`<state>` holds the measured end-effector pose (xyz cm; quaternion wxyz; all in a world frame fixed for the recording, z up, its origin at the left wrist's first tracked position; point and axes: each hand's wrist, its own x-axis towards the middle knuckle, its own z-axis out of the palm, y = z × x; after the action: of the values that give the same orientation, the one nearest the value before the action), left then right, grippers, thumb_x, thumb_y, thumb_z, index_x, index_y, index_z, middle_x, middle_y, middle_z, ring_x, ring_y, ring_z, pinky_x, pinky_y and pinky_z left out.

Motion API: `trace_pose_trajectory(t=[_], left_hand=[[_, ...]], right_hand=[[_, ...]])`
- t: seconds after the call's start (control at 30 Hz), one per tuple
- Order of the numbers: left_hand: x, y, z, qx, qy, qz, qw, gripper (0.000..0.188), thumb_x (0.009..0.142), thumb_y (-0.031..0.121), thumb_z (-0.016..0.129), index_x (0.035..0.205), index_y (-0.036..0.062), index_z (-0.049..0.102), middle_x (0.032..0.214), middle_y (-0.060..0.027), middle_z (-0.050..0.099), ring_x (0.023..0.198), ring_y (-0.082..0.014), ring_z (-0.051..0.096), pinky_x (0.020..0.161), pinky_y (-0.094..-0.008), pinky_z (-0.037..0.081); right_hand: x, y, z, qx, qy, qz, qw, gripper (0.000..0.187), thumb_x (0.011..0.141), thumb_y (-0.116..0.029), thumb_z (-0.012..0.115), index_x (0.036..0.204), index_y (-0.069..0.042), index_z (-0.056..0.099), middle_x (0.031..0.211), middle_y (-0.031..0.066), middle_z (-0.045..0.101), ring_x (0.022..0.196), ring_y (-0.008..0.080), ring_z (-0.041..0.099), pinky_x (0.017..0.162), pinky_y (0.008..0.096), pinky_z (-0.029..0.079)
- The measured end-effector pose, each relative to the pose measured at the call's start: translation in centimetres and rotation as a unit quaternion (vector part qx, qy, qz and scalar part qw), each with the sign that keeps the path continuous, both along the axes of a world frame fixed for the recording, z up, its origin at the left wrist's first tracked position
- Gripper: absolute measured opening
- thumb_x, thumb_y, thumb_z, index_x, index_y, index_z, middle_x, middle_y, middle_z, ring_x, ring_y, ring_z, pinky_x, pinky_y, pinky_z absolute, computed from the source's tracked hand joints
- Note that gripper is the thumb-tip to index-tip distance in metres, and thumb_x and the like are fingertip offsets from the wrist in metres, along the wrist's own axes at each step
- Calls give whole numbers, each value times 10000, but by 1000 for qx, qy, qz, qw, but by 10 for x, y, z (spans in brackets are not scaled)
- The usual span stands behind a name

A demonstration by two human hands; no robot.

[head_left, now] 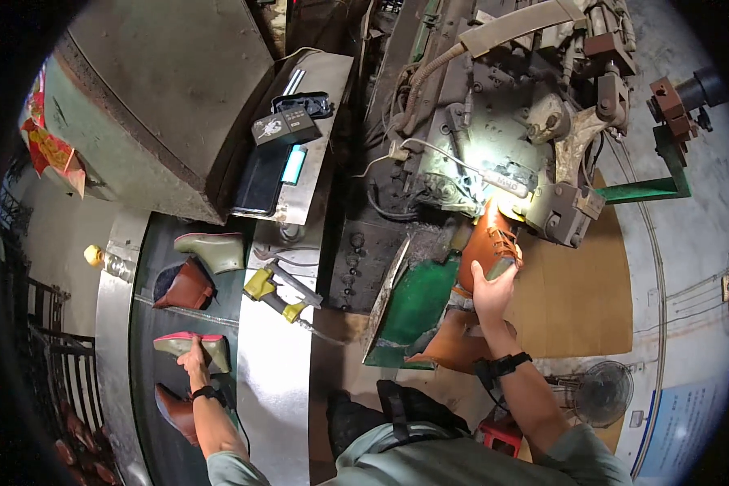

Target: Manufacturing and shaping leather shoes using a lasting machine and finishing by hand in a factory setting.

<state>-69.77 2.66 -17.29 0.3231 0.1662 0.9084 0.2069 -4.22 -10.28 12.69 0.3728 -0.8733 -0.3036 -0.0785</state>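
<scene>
My right hand (494, 293) is wrapped round the shaft of a brown lace-up leather boot upper (480, 247). The boot's toe end points up into the brightly lit front of a machine (502, 138). A greenish piece shows at the boot's opening beside my fingers. Over on the left, my left hand (193, 362) grips an olive shoe last (215, 353) with a pink-red edge, which lies on the dark conveyor belt (150, 441). One brown leather upper (178, 411) lies just below that hand. Another brown upper (190, 287) and a second olive last (215, 249) lie farther up the belt.
A yellow-and-grey tool (279, 293) with a cord lies on the metal ledge (275, 405). Beyond it are a black tray (259, 190) and a dark box (286, 127). A green plate (417, 312) and brown leather flap hang below the machine. A fan (603, 394) stands at right.
</scene>
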Motion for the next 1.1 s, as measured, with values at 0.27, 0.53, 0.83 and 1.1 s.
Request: trace_pose_trajectory(t=[0.27, 0.53, 0.83, 1.1], left_hand=[[114, -110, 141, 18, 355, -519, 777, 833, 688, 323, 875, 1366, 36, 486, 1235, -184, 557, 1199, -375, 537, 965, -588, 470], [203, -188, 124, 19, 356, -575, 736, 769, 816, 209, 676, 1523, 28, 432, 1507, -264, 437, 1453, -431, 356, 1212, -657, 156], [383, -140, 175, 326, 165, -644, 672, 561, 744, 77, 712, 1283, -17, 588, 1462, -271, 450, 1410, -478, 388, 1170, -603, 324], [519, -103, 252, 459, 1, -566, 685, 376, 884, 71, 673, 1243, -21, 611, 1344, -256, 536, 1257, -447, 531, 1069, -492, 454]], right_hand=[[80, -32, -8, -8, 246, 128, 961, 895, 895, -306, 799, 1598, -88, 288, 1420, 273, 545, 1306, 393, 554, 1103, 459, 429], [5, 3, 21, 38, 78, 51, 995, 916, 852, -140, 797, 1593, -188, 261, 1342, 305, 609, 1240, 491, 591, 1028, 526, 470], [9, -1, 15, 23, 80, 63, 995, 934, 838, -157, 792, 1600, -129, 252, 1350, 313, 605, 1172, 506, 633, 994, 546, 518], [20, -3, 22, 8, 126, 54, 990, 940, 855, -164, 786, 1613, -156, 229, 1387, 315, 576, 1161, 503, 645, 981, 551, 543]])
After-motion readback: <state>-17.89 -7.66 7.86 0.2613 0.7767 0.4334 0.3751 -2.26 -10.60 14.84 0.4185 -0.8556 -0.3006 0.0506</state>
